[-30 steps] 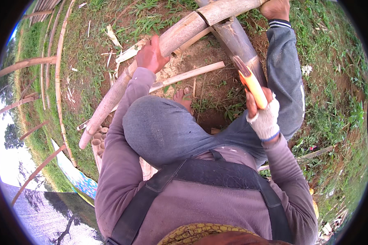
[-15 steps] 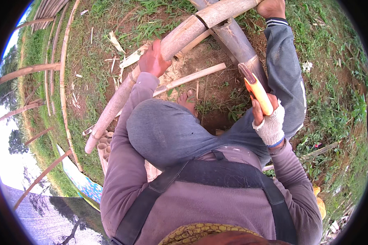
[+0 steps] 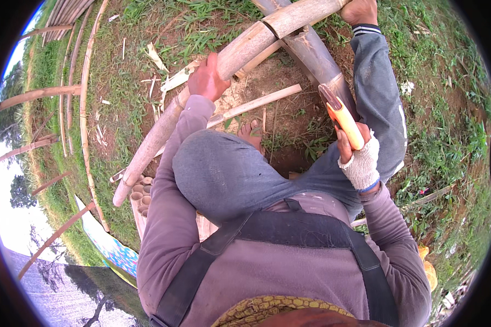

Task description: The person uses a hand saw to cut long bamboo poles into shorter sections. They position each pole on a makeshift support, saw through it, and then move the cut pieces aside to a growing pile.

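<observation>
My left hand, bare, is wrapped round a thick bamboo pole that slants from the lower left up to the top right. A dark cut crosses this pole beyond the hand, where it lies over a second, greyer bamboo pole. In a white knitted glove with bare fingertips, my right hand grips a saw by its orange handle. The saw's dark blade points away from me, foreshortened and apart from the cut. My bare right foot rests against the pole's far end.
A thin split bamboo strip lies on the ground beyond my left knee. Pale sawdust and shavings surround it. Several short bamboo tubes are bundled at my left. A bamboo pole frame stands farther left. Grass covers the right side.
My left hand and left knee have shifted very slightly to the right. Both hands keep their grips, and the pole and the saw stay nearly in place.
</observation>
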Motion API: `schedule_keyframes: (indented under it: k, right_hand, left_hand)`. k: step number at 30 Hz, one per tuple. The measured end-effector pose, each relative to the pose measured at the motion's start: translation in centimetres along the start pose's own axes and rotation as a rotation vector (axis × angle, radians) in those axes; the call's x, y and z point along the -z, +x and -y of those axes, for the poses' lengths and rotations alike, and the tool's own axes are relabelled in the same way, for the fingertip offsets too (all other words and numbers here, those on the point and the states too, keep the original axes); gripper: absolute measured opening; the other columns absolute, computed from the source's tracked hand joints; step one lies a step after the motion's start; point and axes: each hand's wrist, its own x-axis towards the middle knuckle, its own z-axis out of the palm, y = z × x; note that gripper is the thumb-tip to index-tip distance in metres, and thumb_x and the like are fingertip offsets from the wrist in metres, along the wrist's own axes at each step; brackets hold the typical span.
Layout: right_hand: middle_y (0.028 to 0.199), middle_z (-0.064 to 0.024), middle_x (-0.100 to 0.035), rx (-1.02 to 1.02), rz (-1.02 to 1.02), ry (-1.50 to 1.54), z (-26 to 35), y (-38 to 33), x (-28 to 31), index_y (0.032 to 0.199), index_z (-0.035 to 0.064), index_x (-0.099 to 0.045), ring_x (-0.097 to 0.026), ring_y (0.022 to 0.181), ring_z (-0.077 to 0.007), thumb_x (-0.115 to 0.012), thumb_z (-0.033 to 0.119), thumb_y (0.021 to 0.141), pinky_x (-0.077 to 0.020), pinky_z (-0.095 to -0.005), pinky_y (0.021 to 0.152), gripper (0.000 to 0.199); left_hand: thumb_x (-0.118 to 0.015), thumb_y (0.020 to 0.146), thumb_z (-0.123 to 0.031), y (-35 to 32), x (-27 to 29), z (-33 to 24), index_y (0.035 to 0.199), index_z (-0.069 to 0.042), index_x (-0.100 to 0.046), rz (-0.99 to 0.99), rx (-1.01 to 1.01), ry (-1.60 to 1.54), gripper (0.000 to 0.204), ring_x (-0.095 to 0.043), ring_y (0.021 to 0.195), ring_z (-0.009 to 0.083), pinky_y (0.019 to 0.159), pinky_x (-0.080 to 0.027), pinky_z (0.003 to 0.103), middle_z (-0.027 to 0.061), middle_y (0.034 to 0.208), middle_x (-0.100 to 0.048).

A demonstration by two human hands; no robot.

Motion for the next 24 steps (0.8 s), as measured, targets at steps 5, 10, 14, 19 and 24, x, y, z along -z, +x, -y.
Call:
schedule_keyframes:
  k: [5,10,14,19,24]
  right_hand:
    - [0.078,-0.0195,-0.073,0.276,-0.079,-0.387,0.7,12.8,-9.5,0.103,0.0037,-0.074,-0.072,0.070,-0.0415,-0.074,0.041,0.102,-0.0579,-0.0489,0.066,0.037]
    - [0.080,-0.0201,-0.074,0.176,-0.025,-0.236,-1.3,9.9,-10.0,0.108,0.0034,-0.072,-0.074,0.073,-0.0421,-0.077,0.035,0.100,-0.0598,-0.0489,0.070,0.033]
    - [0.085,-0.0188,-0.072,0.095,0.203,-0.309,-0.9,3.2,-6.5,0.127,0.0012,-0.067,-0.071,0.077,-0.0432,-0.081,0.028,0.098,-0.0568,-0.0472,0.069,0.042]
    - [0.122,-0.0285,-0.068,0.154,0.578,-0.599,0.6,4.3,-7.5,0.144,0.0009,-0.058,-0.073,0.103,-0.0427,-0.084,0.034,0.094,-0.0606,-0.0502,0.085,0.066]
    - [0.145,-0.0211,-0.058,-0.187,0.314,0.539,5.4,9.2,-12.9,0.159,0.0037,-0.048,-0.069,0.114,-0.0294,-0.074,0.046,0.105,-0.0581,-0.0433,0.096,0.073]
  left_hand:
    - [-0.095,0.071,-0.028,0.4,0.5,-0.2,0.144,-0.014,-0.054,0.032,0.012,0.008,0.085,-0.074,0.110,0.0437,0.092,-0.060,0.053,0.0216,0.125,-0.073]
    - [-0.095,0.071,-0.028,-1.1,1.2,4.0,0.146,-0.015,-0.054,-0.038,0.065,0.039,0.087,-0.074,0.113,0.0438,0.093,-0.060,0.052,0.0218,0.127,-0.073]
    - [-0.094,0.070,-0.028,-2.6,2.5,4.5,0.149,-0.017,-0.055,-0.008,0.066,-0.025,0.088,-0.074,0.113,0.0430,0.095,-0.060,0.051,0.0202,0.127,-0.074]
    - [-0.094,0.066,-0.032,-4.8,7.3,4.8,0.150,-0.015,-0.056,0.178,0.022,-0.242,0.094,-0.073,0.113,0.0427,0.097,-0.058,0.050,0.0212,0.127,-0.074]
    - [-0.089,0.073,-0.029,-8.8,5.6,4.3,0.145,-0.015,-0.060,0.261,-0.224,-0.344,0.079,-0.072,0.111,0.0447,0.091,-0.056,0.054,0.0206,0.120,-0.075]
